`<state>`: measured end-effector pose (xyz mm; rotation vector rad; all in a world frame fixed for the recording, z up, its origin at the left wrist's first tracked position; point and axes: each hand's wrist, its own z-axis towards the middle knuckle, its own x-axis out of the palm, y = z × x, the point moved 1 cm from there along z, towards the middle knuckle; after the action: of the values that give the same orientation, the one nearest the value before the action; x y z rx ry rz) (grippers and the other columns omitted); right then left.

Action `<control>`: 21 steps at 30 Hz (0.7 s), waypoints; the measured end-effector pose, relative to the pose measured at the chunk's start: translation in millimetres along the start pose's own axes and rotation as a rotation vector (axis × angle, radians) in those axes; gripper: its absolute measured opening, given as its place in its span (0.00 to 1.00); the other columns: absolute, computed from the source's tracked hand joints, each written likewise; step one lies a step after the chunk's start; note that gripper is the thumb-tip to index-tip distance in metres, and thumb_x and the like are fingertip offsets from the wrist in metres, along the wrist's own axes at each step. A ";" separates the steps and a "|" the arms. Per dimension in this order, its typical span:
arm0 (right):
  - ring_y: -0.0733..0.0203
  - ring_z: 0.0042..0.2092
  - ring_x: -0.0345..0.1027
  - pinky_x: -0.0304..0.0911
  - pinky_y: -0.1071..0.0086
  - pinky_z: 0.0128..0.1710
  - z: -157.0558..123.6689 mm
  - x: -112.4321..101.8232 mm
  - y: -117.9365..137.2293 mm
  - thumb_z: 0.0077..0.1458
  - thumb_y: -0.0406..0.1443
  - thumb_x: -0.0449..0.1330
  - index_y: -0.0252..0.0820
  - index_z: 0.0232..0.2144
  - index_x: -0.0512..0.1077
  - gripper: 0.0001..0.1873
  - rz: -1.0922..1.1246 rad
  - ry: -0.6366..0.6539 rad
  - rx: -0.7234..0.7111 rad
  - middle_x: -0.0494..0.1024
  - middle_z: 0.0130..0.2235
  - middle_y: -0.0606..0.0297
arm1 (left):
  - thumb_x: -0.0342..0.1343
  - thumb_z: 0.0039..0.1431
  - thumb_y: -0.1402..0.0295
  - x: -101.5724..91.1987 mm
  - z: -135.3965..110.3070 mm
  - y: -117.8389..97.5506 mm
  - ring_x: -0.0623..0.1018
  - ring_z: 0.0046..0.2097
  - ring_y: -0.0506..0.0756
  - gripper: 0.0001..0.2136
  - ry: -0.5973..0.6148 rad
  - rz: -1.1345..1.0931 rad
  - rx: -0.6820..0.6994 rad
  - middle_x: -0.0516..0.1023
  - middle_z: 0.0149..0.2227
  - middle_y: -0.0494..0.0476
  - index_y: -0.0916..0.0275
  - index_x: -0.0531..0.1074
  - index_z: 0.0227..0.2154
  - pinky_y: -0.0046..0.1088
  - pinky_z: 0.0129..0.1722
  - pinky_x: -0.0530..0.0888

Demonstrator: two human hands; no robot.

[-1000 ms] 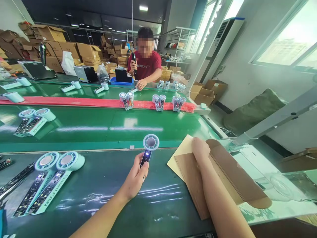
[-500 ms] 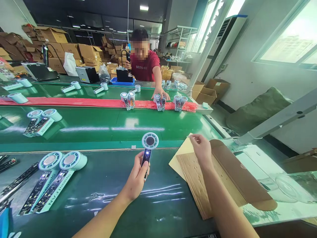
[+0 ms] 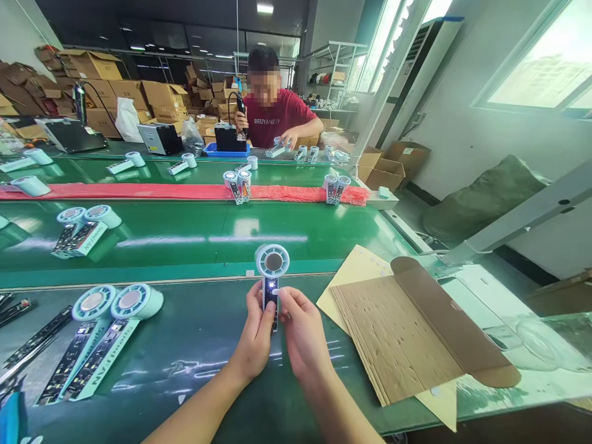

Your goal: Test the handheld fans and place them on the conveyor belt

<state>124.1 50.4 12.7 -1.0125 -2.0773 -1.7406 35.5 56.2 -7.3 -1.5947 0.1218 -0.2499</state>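
Note:
My left hand (image 3: 256,333) grips the dark handle of a small hand-held fan (image 3: 272,265), its round pale-blue head upright above my fingers and a light lit on the handle. My right hand (image 3: 303,327) is at the handle's right side, thumb and forefinger pinched on it with something small and pale at the fingertips. Both hands hover over the dark green bench (image 3: 185,364). To the right lies a cardboard stack (image 3: 398,333) on a yellowish sheet (image 3: 356,271).
Two fan halves (image 3: 106,320) lie at my left, more pairs (image 3: 83,225) ride the green conveyor (image 3: 185,228). Beyond a red strip (image 3: 139,191), a person in a red shirt (image 3: 277,117) handles parts. Cardboard boxes (image 3: 115,92) stack behind.
My right hand left the cardboard stack and came over to the fan's handle. The fan shifted slightly left. The person opposite drew a hand back from the conveyor, and one pair of fans is gone.

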 end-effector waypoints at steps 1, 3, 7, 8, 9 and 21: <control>0.67 0.28 0.50 0.50 0.73 0.28 -0.4 0.7 0.6 0.43 0.42 0.67 0.37 0.24 0.72 0.13 0.008 -0.007 0.000 0.65 0.26 0.68 | 0.40 0.65 0.56 0.2 0.2 0.6 0.57 0.61 0.56 0.19 0.001 0.011 0.007 0.59 0.58 0.57 0.53 0.48 0.55 0.31 0.51 0.64; 0.67 0.28 0.51 0.50 0.73 0.28 -1.9 1.7 0.5 0.42 0.41 0.67 0.37 0.24 0.72 0.13 0.020 -0.026 -0.003 0.67 0.26 0.68 | 0.40 0.65 0.57 0.5 0.3 1.7 0.59 0.60 0.56 0.19 0.001 0.039 0.029 0.58 0.58 0.58 0.53 0.48 0.56 0.32 0.52 0.64; 0.65 0.30 0.56 0.54 0.72 0.31 -5.8 2.1 -2.7 0.44 0.42 0.67 0.38 0.26 0.72 0.13 0.036 -0.054 -0.020 0.69 0.28 0.67 | 0.41 0.65 0.58 0.8 -1.6 2.4 0.61 0.59 0.58 0.20 -0.013 0.130 0.080 0.59 0.58 0.60 0.56 0.47 0.56 0.36 0.53 0.63; 0.64 0.31 0.58 0.55 0.72 0.32 -6.8 2.0 -3.5 0.44 0.41 0.67 0.38 0.26 0.71 0.13 0.037 -0.057 -0.028 0.69 0.28 0.67 | 0.41 0.65 0.59 0.9 -2.5 2.6 0.61 0.59 0.58 0.20 -0.018 0.160 0.093 0.59 0.58 0.61 0.57 0.47 0.57 0.37 0.54 0.63; 0.63 0.32 0.59 0.55 0.72 0.33 -8.0 1.8 -4.2 0.45 0.41 0.66 0.39 0.27 0.71 0.12 0.038 -0.060 -0.038 0.70 0.29 0.67 | 0.41 0.65 0.59 1.0 -3.5 3.0 0.62 0.58 0.59 0.20 -0.022 0.190 0.108 0.59 0.58 0.62 0.57 0.47 0.57 0.39 0.54 0.62; 0.64 0.32 0.59 0.57 0.71 0.35 -34.3 -18.0 3.6 0.51 0.39 0.62 0.44 0.38 0.63 0.14 -0.009 -0.028 -0.249 0.64 0.28 0.71 | 0.42 0.64 0.61 7.1 -19.3 7.5 0.65 0.57 0.62 0.22 0.045 0.478 0.341 0.59 0.57 0.70 0.62 0.44 0.57 0.44 0.51 0.65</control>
<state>131.4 12.2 13.7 -1.0995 -1.9171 -2.0393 38.5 35.6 -13.7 -1.1796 0.4637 0.0651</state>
